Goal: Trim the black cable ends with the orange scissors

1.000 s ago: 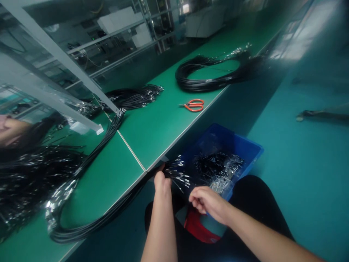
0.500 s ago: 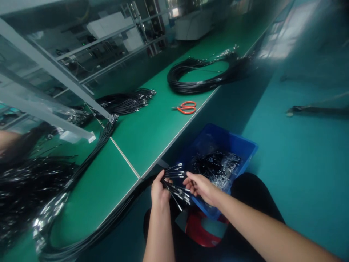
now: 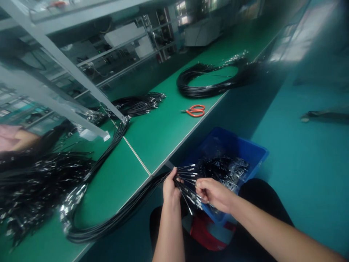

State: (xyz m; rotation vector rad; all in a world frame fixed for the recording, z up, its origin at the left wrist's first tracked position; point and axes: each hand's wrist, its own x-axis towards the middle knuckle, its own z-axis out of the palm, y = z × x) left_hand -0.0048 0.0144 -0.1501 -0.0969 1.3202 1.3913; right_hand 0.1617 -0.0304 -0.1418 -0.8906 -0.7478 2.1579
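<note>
My left hand [image 3: 172,187] is wrapped round a bundle of thin black cables [image 3: 128,198] near its end. The cables' silvery tips [image 3: 193,174] fan out to the right of that hand. My right hand [image 3: 214,193] is closed at the fan, its thumb and fingers pinched on one cable's end; the tip itself is hidden by the fingers. From my left hand the bundle curves back onto the green table [image 3: 111,171] in a wide loop, with its other end lying by a grey post.
A blue bin [image 3: 253,149] with black and clear scraps stands below the table's edge. Orange-handled scissors [image 3: 195,110], a coiled cable bundle [image 3: 204,91] and more cables [image 3: 144,103] lie on the table. A heap of cables [image 3: 46,182] and another person's arm [image 3: 25,140] are at left.
The view has shifted, so everything sits further right and a little lower. My right hand's fingers have closed at the cable tips; my left hand keeps its hold on the bundle.
</note>
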